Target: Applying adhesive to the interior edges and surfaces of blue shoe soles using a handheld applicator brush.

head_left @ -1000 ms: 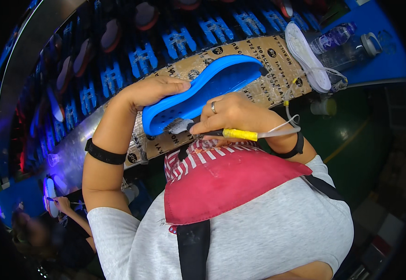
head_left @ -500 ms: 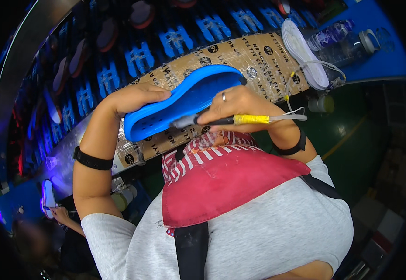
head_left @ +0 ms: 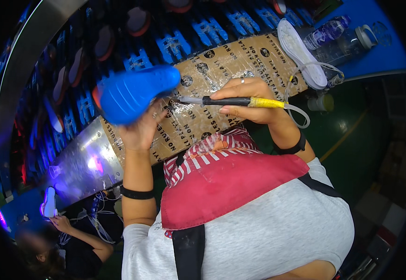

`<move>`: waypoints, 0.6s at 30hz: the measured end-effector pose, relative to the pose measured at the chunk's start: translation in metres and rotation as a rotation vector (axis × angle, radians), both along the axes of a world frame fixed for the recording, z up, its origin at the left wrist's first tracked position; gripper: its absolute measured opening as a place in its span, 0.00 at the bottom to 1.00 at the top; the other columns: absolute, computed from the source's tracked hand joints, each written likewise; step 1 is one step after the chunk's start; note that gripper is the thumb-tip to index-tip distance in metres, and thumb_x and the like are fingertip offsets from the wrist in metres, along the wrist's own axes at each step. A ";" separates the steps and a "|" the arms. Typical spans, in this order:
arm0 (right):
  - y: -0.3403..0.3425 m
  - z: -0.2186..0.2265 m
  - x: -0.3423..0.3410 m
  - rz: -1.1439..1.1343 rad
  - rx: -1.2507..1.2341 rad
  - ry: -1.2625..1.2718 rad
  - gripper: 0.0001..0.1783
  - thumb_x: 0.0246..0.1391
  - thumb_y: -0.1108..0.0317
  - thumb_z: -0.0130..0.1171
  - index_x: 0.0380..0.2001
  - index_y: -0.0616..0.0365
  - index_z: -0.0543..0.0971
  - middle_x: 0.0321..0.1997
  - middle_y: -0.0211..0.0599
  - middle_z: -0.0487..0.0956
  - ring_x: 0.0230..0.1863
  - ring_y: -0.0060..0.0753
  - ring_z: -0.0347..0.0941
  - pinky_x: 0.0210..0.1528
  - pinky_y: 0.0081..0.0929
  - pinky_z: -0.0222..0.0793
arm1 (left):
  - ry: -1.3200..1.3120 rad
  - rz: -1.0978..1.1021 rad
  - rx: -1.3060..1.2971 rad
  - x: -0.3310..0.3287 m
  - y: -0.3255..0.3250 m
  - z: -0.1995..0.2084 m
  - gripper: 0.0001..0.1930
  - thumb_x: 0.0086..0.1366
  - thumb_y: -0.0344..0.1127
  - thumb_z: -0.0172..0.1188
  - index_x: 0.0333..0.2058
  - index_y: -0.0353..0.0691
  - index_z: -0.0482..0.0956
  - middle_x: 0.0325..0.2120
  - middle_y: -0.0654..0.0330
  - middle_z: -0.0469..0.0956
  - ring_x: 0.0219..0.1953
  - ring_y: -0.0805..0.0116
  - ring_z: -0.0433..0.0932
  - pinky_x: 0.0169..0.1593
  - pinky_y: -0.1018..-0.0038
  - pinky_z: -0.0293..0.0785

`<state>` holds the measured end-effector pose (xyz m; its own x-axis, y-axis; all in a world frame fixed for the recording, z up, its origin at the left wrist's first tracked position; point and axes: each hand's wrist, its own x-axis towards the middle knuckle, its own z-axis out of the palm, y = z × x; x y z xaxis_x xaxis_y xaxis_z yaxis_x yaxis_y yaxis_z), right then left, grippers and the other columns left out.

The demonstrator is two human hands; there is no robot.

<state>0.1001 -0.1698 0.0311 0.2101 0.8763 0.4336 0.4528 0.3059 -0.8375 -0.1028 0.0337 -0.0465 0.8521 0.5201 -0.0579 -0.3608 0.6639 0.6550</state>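
A blue shoe sole is tipped up over the rack's near edge, its ridged outer face toward me and its outline blurred. My left hand grips it from below, most of the fingers hidden behind it. Right of the sole, my right hand pinches a brush with a black handle, yellow tape and a clear tube at its rear end. The brush tip points left, close to my left hand and apart from the sole as far as I can see.
Printed cardboard under clear film covers the ledge before me. Beyond it runs a rack of blue holders with dark soles. A white sole and bottles are at the right. A co-worker's hand holds a pale sole lower left.
My left hand has swung the blue sole left and turned it from its hollow inside to its outer face. My right hand has drawn the brush out of the sole.
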 end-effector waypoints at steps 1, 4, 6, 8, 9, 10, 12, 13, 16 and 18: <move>-0.001 0.000 0.001 -0.003 -0.002 -0.001 0.15 0.42 0.72 0.67 0.37 0.59 0.81 0.30 0.40 0.81 0.27 0.27 0.76 0.29 0.19 0.68 | -0.153 -0.148 -0.190 -0.005 -0.004 0.005 0.38 0.63 0.65 0.37 0.61 0.41 0.55 0.57 0.47 0.62 0.56 0.43 0.64 0.51 0.44 0.67; -0.003 0.001 0.000 -0.027 -0.099 0.099 0.15 0.42 0.74 0.66 0.38 0.59 0.81 0.30 0.38 0.81 0.27 0.22 0.75 0.28 0.18 0.68 | 0.058 -0.037 -0.382 -0.010 -0.019 -0.017 0.45 0.58 0.73 0.32 0.62 0.41 0.52 0.58 0.41 0.58 0.57 0.35 0.60 0.50 0.39 0.64; -0.003 -0.004 -0.002 -0.080 -0.080 0.101 0.15 0.43 0.74 0.64 0.38 0.60 0.81 0.29 0.37 0.81 0.27 0.19 0.74 0.28 0.16 0.67 | -0.019 -0.081 -0.631 -0.011 -0.027 -0.034 0.44 0.59 0.71 0.32 0.63 0.42 0.50 0.58 0.37 0.57 0.58 0.34 0.59 0.50 0.39 0.64; -0.004 -0.003 -0.004 -0.113 -0.137 0.139 0.15 0.43 0.74 0.64 0.38 0.60 0.80 0.29 0.37 0.81 0.27 0.19 0.74 0.28 0.16 0.67 | -0.083 -0.131 -0.631 -0.008 -0.036 -0.035 0.43 0.59 0.71 0.33 0.63 0.42 0.51 0.57 0.38 0.58 0.57 0.35 0.59 0.50 0.41 0.66; -0.004 -0.002 -0.006 -0.144 -0.196 0.176 0.15 0.43 0.74 0.63 0.39 0.61 0.80 0.28 0.37 0.80 0.27 0.19 0.74 0.28 0.16 0.66 | -0.148 -0.179 -0.631 -0.005 -0.040 -0.034 0.43 0.59 0.70 0.33 0.63 0.42 0.51 0.57 0.38 0.58 0.57 0.35 0.60 0.49 0.42 0.67; -0.003 0.001 -0.007 -0.149 -0.193 0.175 0.15 0.43 0.74 0.63 0.39 0.61 0.80 0.28 0.37 0.80 0.27 0.19 0.74 0.28 0.16 0.66 | -0.148 -0.185 -0.630 -0.002 -0.043 -0.034 0.43 0.59 0.70 0.33 0.63 0.42 0.51 0.57 0.38 0.58 0.57 0.35 0.60 0.49 0.42 0.67; 0.001 0.007 -0.011 -0.211 -0.219 0.157 0.14 0.44 0.74 0.62 0.38 0.61 0.80 0.26 0.36 0.80 0.27 0.19 0.74 0.28 0.16 0.67 | -0.168 -0.132 -0.712 0.005 -0.046 -0.037 0.42 0.59 0.69 0.35 0.62 0.42 0.52 0.55 0.39 0.61 0.54 0.37 0.64 0.46 0.46 0.71; 0.004 0.007 -0.013 -0.221 -0.214 0.156 0.14 0.44 0.74 0.62 0.38 0.61 0.80 0.26 0.36 0.80 0.27 0.19 0.74 0.28 0.16 0.67 | -0.167 -0.143 -0.709 0.008 -0.047 -0.036 0.42 0.59 0.69 0.35 0.62 0.42 0.52 0.55 0.39 0.61 0.54 0.37 0.64 0.46 0.46 0.71; 0.017 0.013 -0.026 -0.218 -0.068 0.203 0.12 0.42 0.71 0.62 0.34 0.61 0.80 0.26 0.38 0.80 0.27 0.24 0.76 0.29 0.20 0.68 | -0.155 -0.155 -0.611 0.013 -0.054 -0.030 0.42 0.58 0.69 0.37 0.61 0.42 0.54 0.53 0.40 0.63 0.51 0.39 0.66 0.44 0.47 0.72; 0.031 0.018 -0.030 -0.274 0.024 0.034 0.12 0.42 0.71 0.62 0.33 0.61 0.80 0.26 0.39 0.79 0.26 0.30 0.76 0.29 0.23 0.69 | -0.390 -0.125 -0.745 0.018 -0.065 -0.020 0.40 0.59 0.69 0.38 0.60 0.43 0.57 0.53 0.44 0.65 0.51 0.42 0.68 0.43 0.49 0.73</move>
<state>0.0698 -0.1389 0.0493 0.4525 0.7742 0.4425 0.4931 0.1962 -0.8476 -0.0853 -0.0313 -0.0661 0.9308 0.3635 -0.0380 -0.3653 0.9224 -0.1253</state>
